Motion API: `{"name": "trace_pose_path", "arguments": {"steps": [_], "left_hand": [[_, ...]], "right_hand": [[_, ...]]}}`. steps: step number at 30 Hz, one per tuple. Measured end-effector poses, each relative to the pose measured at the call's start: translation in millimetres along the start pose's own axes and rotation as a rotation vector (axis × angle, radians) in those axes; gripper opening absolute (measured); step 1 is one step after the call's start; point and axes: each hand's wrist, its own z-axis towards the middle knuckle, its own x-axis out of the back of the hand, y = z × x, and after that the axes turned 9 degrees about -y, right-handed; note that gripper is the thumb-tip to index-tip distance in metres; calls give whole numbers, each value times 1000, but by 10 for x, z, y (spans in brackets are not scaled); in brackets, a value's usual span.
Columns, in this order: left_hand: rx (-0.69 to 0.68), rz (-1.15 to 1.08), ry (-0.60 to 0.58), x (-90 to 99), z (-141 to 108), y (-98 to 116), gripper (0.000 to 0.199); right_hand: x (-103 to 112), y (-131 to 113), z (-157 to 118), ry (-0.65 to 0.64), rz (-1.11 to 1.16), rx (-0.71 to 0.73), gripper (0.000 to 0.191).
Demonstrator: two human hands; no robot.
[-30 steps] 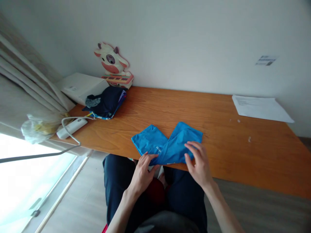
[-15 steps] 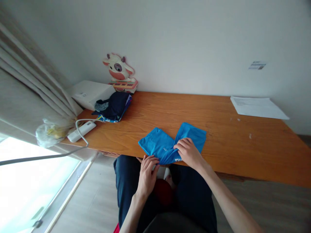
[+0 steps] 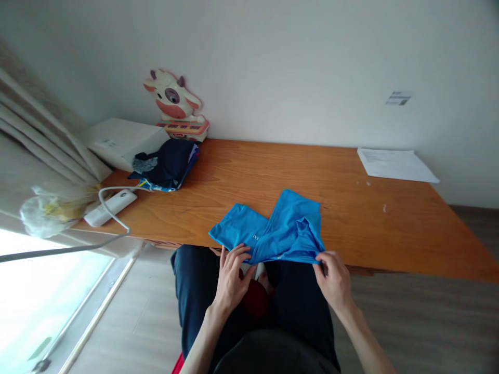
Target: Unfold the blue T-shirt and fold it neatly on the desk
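Observation:
A blue garment with small white lettering lies on the wooden table's near edge, its two upper parts spread in a V. At its lower left edge, my left hand has its fingers closed on the fabric. My right hand pinches the lower right corner between thumb and fingers. The cloth on the right side is bunched and wrinkled. Its bottom edge runs between both hands along the table's edge.
Folded dark clothes lie at the left beside a white box and a cow-shaped toy. A white power strip with a cable and a plastic bag are nearer. White papers lie at the back right of the wooden table.
My right hand has moved from the garment's middle to its lower right corner. The right part of the cloth has shifted and bunched up. The camera view has turned slightly right.

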Motion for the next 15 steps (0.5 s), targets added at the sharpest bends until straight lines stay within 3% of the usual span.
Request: {"name": "trace_pose_path", "arguments": {"steps": [3,6,9,11,12,13,15], "left_hand": [[54,-25,10,-32,-31,104,38],[151,-81,-95,-90,-58,382,33],[159,-291,-388,-90,-78,795,37],[66,-467,-622,-34,-54,1069,37],[23,-535,-686,7,-21,1187,36],[-8,-578,-686,54,28,1285,35],[-45,-577,-528,152,162,1417,35]], "right_hand": [[-113,-85,-53,-18,205,-173,18],[-208,-220,-18,22,471,-301,27],[-203,-326,64,166,707,-389,28],[-108,-362,111,221,862,-443,30],[-35,-372,126,213,951,-462,32],[50,-380,135,170,1047,-477,34],[238,-400,134,-7,1217,-495,37]]}}
